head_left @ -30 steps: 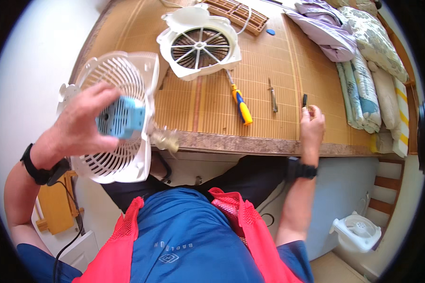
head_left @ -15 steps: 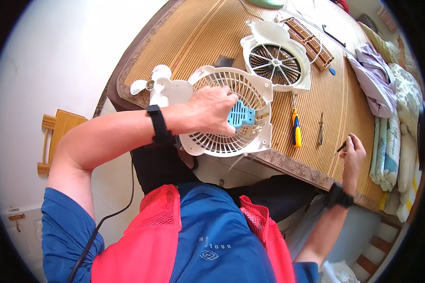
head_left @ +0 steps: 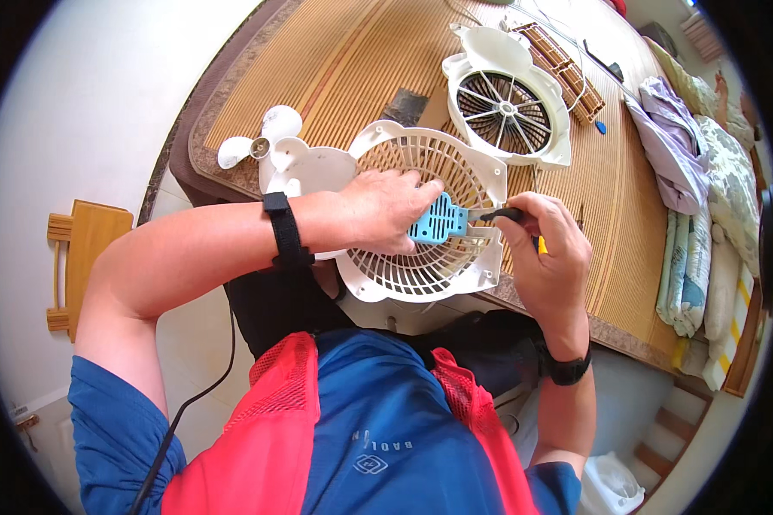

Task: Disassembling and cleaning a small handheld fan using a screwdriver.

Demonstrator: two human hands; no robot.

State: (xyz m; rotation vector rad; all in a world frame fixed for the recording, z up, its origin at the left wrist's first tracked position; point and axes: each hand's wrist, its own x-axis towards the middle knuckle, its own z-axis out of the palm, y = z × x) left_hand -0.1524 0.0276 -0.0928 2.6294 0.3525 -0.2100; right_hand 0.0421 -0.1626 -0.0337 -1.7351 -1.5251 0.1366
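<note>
A white round fan grille [head_left: 372,287] lies at the near edge of the table, partly overhanging it. Across its middle sits a light-blue slotted plastic piece [head_left: 438,221]. My left hand [head_left: 385,210] grips that piece from its left side, fingers over the top and thumb below. In my right hand [head_left: 551,249] is a slim black-handled tool [head_left: 504,215], pinched between thumb and fingers. Its metal end meets or hovers just over the blue piece's right tab; I cannot tell which. A yellow-handled screwdriver [head_left: 542,245] is mostly hidden behind my right hand.
White fan blades [head_left: 259,148] rest left of the grille. Beyond it stands a white housing [head_left: 561,142] with a black spoked grille. A brown slatted part [head_left: 558,69] and small blue piece [head_left: 600,128] lie farther back. Folded cloth [head_left: 674,146] lines the right side.
My right hand has swung left from the table's right side, bringing the black-handled tool to the blue piece. My left hand keeps its grip, with its fingers a little more spread.
</note>
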